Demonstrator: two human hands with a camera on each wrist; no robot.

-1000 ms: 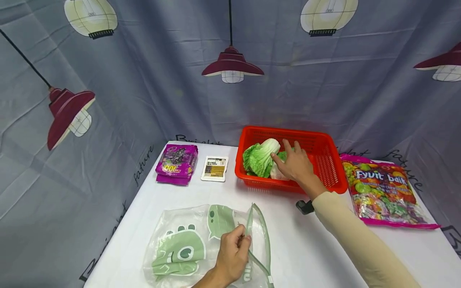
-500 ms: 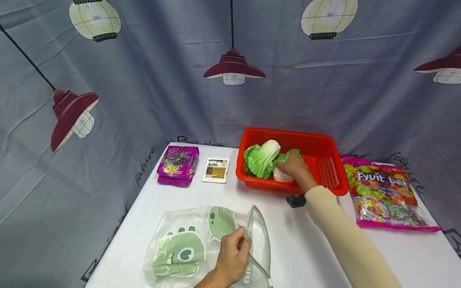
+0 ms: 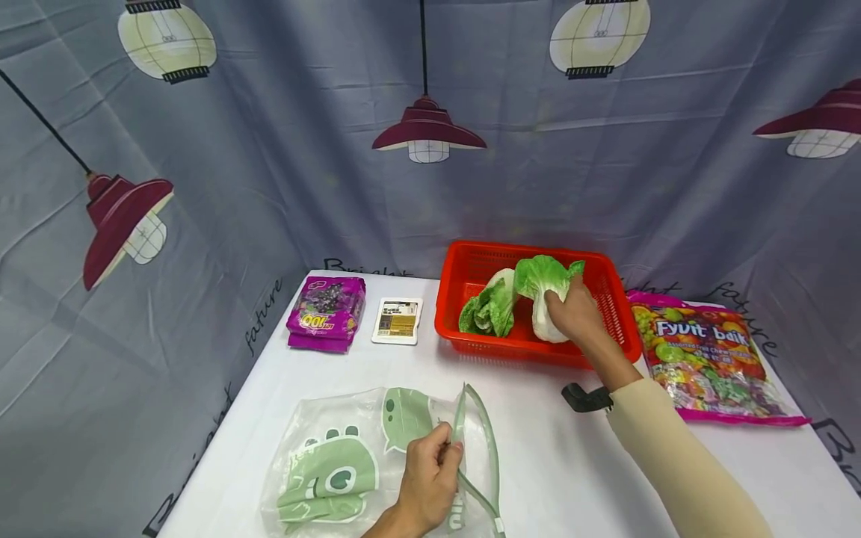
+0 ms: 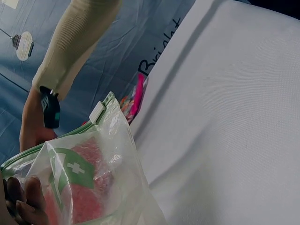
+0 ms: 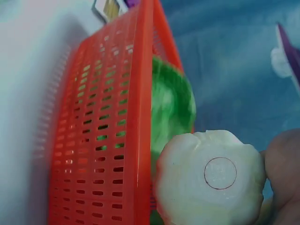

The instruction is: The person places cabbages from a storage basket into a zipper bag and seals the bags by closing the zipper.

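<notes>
Presently, left hand curled, gripping the parted mouth of one translucent, green-printed plastic zip bag (clock centre), probably to steady it. Right hand curled round the stalk of a pale-and-green leafy cabbage in or just above one red slotted plastic basket, 1–2 o'clock; stalk likely the firmest hold. Far fingertips hidden. Visible cabbages: two, the second cabbage lying in the basket. Also one glossy purple packet, 11; one flat white pack, 12; one pink-edged multicoloured sweets bag, 2–3.
</notes>
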